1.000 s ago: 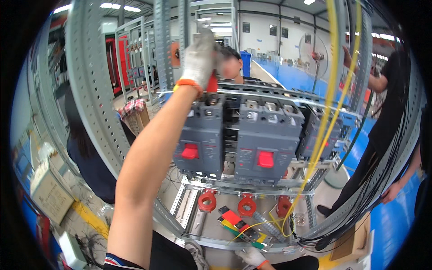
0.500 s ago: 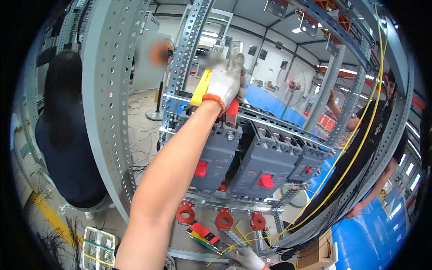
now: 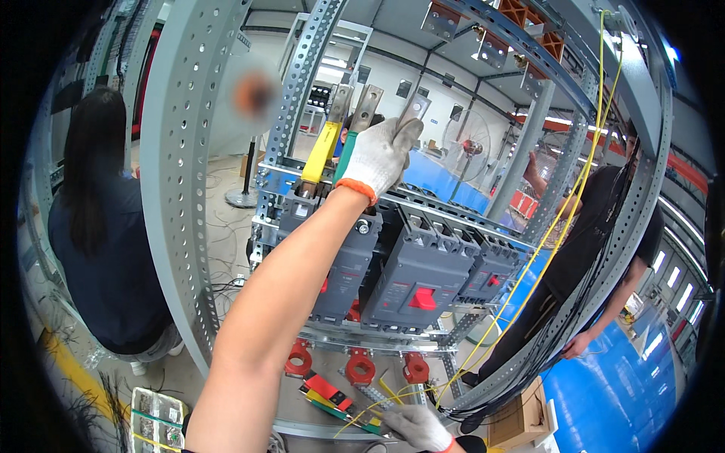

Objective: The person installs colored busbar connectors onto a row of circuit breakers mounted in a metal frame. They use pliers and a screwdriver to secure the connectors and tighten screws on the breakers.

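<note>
My left hand [image 3: 381, 155], in a white-grey work glove with an orange cuff, is closed around an upright metal busbar [image 3: 414, 110] above a dark grey circuit breaker [image 3: 340, 275]. The busbar's bare, drilled end sticks up past my fingers. Left of it stand a yellow-sleeved busbar [image 3: 322, 151] and a green-sleeved busbar [image 3: 345, 156]. Down low, my right hand [image 3: 419, 426], gloved too, is beside the ends of loose red, yellow and green sleeved busbars [image 3: 329, 390]. Its fingertips are too small to show whether they grip anything.
A larger breaker [image 3: 419, 275] with a red switch and a smaller one [image 3: 487, 279] sit to the right. Red rings [image 3: 360, 367] hang below. Perforated frame posts [image 3: 181, 174] and yellow wires [image 3: 581, 181] surround me. People stand at left [image 3: 102, 241] and right [image 3: 585, 234].
The view has shifted, moving the breakers leftward in the picture. My left hand has shifted right relative to the bars, uncovering the green-sleeved one. My right hand has moved slightly right of the loose busbars.
</note>
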A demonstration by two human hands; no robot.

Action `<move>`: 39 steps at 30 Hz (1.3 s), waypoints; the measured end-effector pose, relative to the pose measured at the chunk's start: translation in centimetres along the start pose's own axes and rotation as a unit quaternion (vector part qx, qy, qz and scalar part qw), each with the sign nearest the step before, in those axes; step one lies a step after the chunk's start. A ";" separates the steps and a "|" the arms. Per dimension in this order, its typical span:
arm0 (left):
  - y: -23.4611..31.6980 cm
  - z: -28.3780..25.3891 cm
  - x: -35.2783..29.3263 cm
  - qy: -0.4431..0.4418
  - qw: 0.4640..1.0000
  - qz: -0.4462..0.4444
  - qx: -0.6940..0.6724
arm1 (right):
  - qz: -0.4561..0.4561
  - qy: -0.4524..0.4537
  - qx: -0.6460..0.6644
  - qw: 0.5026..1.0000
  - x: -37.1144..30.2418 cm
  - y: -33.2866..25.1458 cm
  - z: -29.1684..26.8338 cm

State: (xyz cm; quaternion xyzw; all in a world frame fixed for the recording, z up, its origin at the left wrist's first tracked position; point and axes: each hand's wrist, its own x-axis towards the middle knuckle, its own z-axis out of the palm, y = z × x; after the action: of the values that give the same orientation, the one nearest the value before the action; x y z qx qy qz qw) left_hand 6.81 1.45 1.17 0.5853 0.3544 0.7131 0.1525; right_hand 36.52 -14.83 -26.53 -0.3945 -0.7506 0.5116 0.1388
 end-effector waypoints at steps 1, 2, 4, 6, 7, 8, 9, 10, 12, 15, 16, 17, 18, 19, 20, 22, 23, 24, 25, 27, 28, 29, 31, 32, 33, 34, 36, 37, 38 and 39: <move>-0.1 -0.2 0.2 0.006 1.000 -0.006 0.011 | -0.048 0.048 -0.013 0.998 -1.2 -2.7 -0.6; -0.8 -0.9 0.8 0.020 1.000 -0.003 -0.015 | -0.119 0.038 -0.080 0.989 -2.0 -4.5 -2.1; -0.9 -1.1 0.9 0.039 0.999 0.000 -0.022 | -0.378 0.168 -0.136 0.900 -4.0 -7.0 -4.2; -1.3 -0.7 1.3 0.043 0.999 0.014 -0.013 | -0.508 0.168 0.144 0.833 -5.0 -9.2 -4.9; -1.4 -0.9 1.6 0.060 0.997 0.041 0.015 | -0.556 0.172 0.155 0.798 -5.2 -10.8 -5.3; -1.7 -1.2 1.7 0.077 0.994 0.067 0.043 | -0.602 0.174 0.168 0.761 -5.4 -12.3 -5.4; -1.8 -0.6 1.6 0.064 0.997 0.041 0.018 | -0.613 0.185 0.140 0.755 -5.3 -13.7 -5.7; -1.6 -0.3 1.5 0.052 0.998 0.017 -0.006 | -0.616 0.183 0.125 0.756 -4.5 -14.8 -5.4; -1.8 -0.6 1.5 0.045 0.999 0.002 -0.028 | -0.610 0.183 0.096 0.765 -2.1 -16.2 -4.4; -1.4 -0.4 1.0 0.039 0.996 -0.027 -0.075 | -0.575 0.222 0.082 0.783 0.1 -17.4 -3.3; -0.9 0.4 0.9 0.035 0.997 -0.014 -0.063 | -0.563 0.229 0.092 0.788 0.0 -17.3 -3.4; -1.2 -0.1 1.1 0.044 0.998 -0.003 -0.053 | -0.541 0.217 0.117 0.804 0.3 -17.8 -3.2; -1.6 -0.6 1.3 0.052 0.998 0.007 -0.043 | -0.519 0.205 0.142 0.818 0.5 -18.1 -3.1; -1.6 -0.6 1.4 0.052 0.998 0.001 -0.044 | -0.514 0.201 0.148 0.821 0.8 -18.1 -3.0; -1.7 -0.7 1.4 0.051 0.998 -0.004 -0.045 | -0.510 0.198 0.155 0.823 1.2 -17.8 -3.0; -1.6 -0.6 1.2 0.045 0.998 -0.017 -0.048 | -0.502 0.191 0.165 0.828 1.5 -17.9 -3.1; -1.7 -0.6 1.3 0.042 0.997 -0.017 -0.058 | -0.496 0.201 0.161 0.829 1.6 -18.0 -3.1; -1.6 -0.4 1.2 0.037 0.997 -0.018 -0.068 | -0.490 0.211 0.158 0.831 1.7 -18.0 -3.0; -1.6 -0.5 1.2 0.035 0.996 -0.018 -0.077 | -0.484 0.219 0.154 0.833 1.9 -18.1 -2.9; -1.6 -0.5 1.2 0.035 0.996 -0.018 -0.077 | -0.490 0.258 0.090 0.828 2.2 -18.5 -2.9; -1.5 -0.5 1.1 0.040 0.997 -0.016 -0.068 | -0.491 0.275 0.056 0.825 2.4 -18.8 -2.9; -1.4 -0.5 1.0 0.045 0.997 -0.015 -0.059 | -0.480 0.265 0.071 0.833 2.4 -19.0 -3.0; -1.4 -0.6 1.0 0.051 0.998 -0.004 -0.038 | -0.457 0.245 0.098 0.849 2.1 -19.4 -3.1; -1.5 -0.7 1.1 0.060 0.998 0.020 -0.020 | -0.465 0.250 0.084 0.845 2.2 -19.7 -3.1; -1.6 -0.8 1.2 0.068 0.997 0.044 -0.001 | -0.474 0.255 0.071 0.840 2.4 -20.0 -3.1; -1.6 -0.8 1.3 0.044 0.999 -0.008 -0.030 | -0.480 0.262 0.057 0.835 2.5 -20.3 -3.1; -1.7 -0.6 1.3 0.052 0.998 0.007 -0.021 | -0.453 0.264 0.097 0.846 2.2 -21.0 -3.0; -1.9 -0.5 1.4 0.056 0.998 0.014 -0.016 | -0.441 0.264 0.117 0.850 2.0 -21.5 -2.9; -2.0 -0.5 1.5 0.058 0.998 0.019 -0.018 | -0.430 0.282 0.104 0.851 1.8 -22.0 -2.9; -2.2 -0.5 1.6 0.059 0.998 0.024 -0.022 | -0.419 0.300 0.090 0.852 1.7 -22.6 -2.9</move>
State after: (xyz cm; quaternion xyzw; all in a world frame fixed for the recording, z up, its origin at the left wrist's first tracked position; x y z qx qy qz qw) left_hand 5.51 3.86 0.79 0.5472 0.3332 0.7573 0.1268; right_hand 27.07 -15.42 -5.72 -0.1627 -0.7171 0.3270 0.5935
